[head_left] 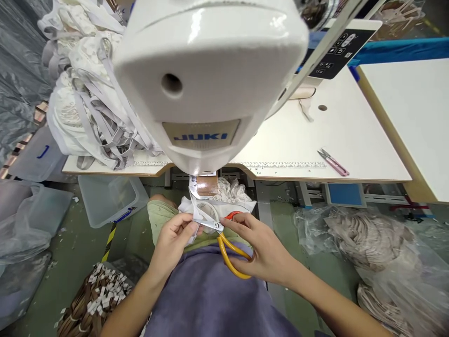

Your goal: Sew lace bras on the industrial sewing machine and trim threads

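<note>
My right hand [257, 245] is closed around the yellow handles of a pair of scissors [232, 256]. The metal blades point left, against a white strap [197, 211]. That strap is pinched between the thumb and fingers of my left hand [178, 234], close to the blade tips. White fabric with lace [232, 192] hangs over my lap, below the head of the sewing machine [210, 84]. A small red part [233, 215] shows beside my right fingers; what it belongs to is unclear. The machine head hides its needle area.
White lace garments with grey straps [98, 93] are heaped on the table's left. Thread snips [333, 162] lie near the front edge of the table [365, 140]. A clear plastic bin [112, 201] and bagged beige fabric [368, 236] are on the floor either side.
</note>
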A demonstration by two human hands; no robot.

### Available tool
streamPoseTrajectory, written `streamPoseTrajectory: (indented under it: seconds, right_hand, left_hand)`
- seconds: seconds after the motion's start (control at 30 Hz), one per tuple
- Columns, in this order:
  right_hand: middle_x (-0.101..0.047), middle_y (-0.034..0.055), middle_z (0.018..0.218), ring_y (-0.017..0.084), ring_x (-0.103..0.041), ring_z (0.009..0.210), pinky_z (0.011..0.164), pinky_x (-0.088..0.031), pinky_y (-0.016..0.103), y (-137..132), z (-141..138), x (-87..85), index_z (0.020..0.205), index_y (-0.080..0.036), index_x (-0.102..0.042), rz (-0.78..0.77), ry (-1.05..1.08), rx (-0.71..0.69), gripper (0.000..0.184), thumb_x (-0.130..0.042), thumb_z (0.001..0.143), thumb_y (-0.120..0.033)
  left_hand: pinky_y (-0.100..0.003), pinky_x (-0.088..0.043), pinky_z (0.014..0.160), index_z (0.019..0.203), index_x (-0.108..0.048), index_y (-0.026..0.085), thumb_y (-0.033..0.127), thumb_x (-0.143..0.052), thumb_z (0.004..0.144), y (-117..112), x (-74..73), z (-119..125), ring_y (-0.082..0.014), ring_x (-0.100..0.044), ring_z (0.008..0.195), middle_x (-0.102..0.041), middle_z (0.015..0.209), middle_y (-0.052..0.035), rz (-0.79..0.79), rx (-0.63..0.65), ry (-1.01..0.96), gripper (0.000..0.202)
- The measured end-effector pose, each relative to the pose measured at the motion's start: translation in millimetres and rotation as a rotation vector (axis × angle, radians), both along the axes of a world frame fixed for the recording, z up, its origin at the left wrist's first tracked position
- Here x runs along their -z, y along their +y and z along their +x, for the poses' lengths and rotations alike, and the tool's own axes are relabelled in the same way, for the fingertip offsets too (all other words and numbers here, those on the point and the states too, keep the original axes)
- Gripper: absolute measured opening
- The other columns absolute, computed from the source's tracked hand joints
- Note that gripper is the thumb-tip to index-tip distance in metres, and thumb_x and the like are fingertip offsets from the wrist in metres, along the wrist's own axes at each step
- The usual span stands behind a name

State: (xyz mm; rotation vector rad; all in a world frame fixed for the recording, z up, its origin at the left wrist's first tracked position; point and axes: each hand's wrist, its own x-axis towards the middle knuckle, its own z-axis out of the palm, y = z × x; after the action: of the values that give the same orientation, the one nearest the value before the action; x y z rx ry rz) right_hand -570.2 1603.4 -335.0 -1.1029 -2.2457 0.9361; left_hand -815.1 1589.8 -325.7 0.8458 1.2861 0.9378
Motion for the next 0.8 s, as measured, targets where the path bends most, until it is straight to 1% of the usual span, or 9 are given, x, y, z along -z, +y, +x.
streamPoseTrajectory:
  seconds: [0.07,0.17,0.27,0.33,0.47,0.57,0.67,0.8]
  right_hand:
    - [-0.058,0.0098,0.116,0.025,-0.062,0.096,0.078,-0.053,0.037,2,0,-0.6,0.141,-0.027,-0.053,-0.024,0.002,0.006,0.072,-0.074,0.072,-0.021]
    - [-0.059,0.0091,0.117,0.025,-0.062,0.099,0.080,-0.053,0.038,7,-2,-0.4,0.140,-0.028,-0.054,-0.072,0.015,0.025,0.072,-0.075,0.071,-0.023]
    - [-0.059,0.0088,0.118,0.025,-0.061,0.102,0.083,-0.052,0.039,12,-7,2.1,0.138,-0.028,-0.057,-0.080,0.064,0.065,0.069,-0.076,0.071,-0.023]
    - [-0.059,0.0083,0.117,0.025,-0.062,0.103,0.085,-0.052,0.039,15,-12,4.7,0.135,-0.028,-0.060,-0.079,0.116,0.096,0.064,-0.076,0.073,-0.024]
    - [-0.060,0.0077,0.116,0.024,-0.062,0.103,0.085,-0.052,0.038,17,-17,11.5,0.133,-0.030,-0.063,-0.080,0.182,0.146,0.060,-0.076,0.075,-0.025]
    - [-0.060,0.0075,0.116,0.024,-0.062,0.102,0.085,-0.052,0.038,16,-15,15.7,0.132,-0.030,-0.064,-0.094,0.175,0.168,0.058,-0.076,0.075,-0.024]
    - [-0.059,0.0070,0.114,0.023,-0.062,0.101,0.084,-0.052,0.038,15,-14,15.6,0.131,-0.029,-0.065,-0.132,0.170,0.187,0.058,-0.075,0.074,-0.023]
    - [-0.058,0.0070,0.113,0.023,-0.062,0.098,0.083,-0.052,0.038,16,-18,14.1,0.130,-0.029,-0.066,-0.168,0.157,0.195,0.058,-0.076,0.073,-0.025]
  left_hand:
    - [-0.023,-0.053,0.082,0.099,-0.074,0.023,0.037,-0.069,0.092,0,-1.8,0,-0.0135,-0.068,0.084,-0.073,0.089,-0.0003,0.022,0.014,0.044,0.018]
    - [-0.021,-0.051,0.078,0.097,-0.074,0.022,0.036,-0.065,0.094,1,-3.5,1,-0.0130,-0.066,0.083,-0.073,0.088,-0.0007,0.104,0.052,0.154,0.017]
    - [-0.021,-0.049,0.074,0.095,-0.074,0.021,0.033,-0.063,0.095,3,-2.5,5,-0.0131,-0.064,0.081,-0.072,0.087,-0.0012,0.203,0.080,0.264,0.016]
    - [-0.021,-0.049,0.075,0.097,-0.075,0.021,0.032,-0.063,0.095,4,-1.0,7,-0.0133,-0.063,0.083,-0.071,0.090,-0.0015,0.257,0.078,0.308,0.016]
    - [-0.021,-0.049,0.081,0.098,-0.076,0.023,0.029,-0.063,0.096,5,1.2,10,-0.0141,-0.064,0.090,-0.071,0.096,-0.0017,0.312,0.042,0.317,0.015]
    - [-0.021,-0.048,0.080,0.094,-0.075,0.022,0.029,-0.062,0.096,5,3.4,11,-0.0135,-0.063,0.087,-0.070,0.091,-0.0011,0.311,0.033,0.310,0.014]
    - [-0.022,-0.048,0.079,0.095,-0.073,0.021,0.029,-0.061,0.096,6,6.8,13,-0.0139,-0.063,0.085,-0.069,0.089,-0.0014,0.318,0.044,0.318,0.014]
    - [-0.023,-0.048,0.081,0.095,-0.073,0.021,0.028,-0.062,0.096,8,9.9,13,-0.0155,-0.062,0.089,-0.068,0.093,-0.0025,0.340,0.061,0.332,0.013]
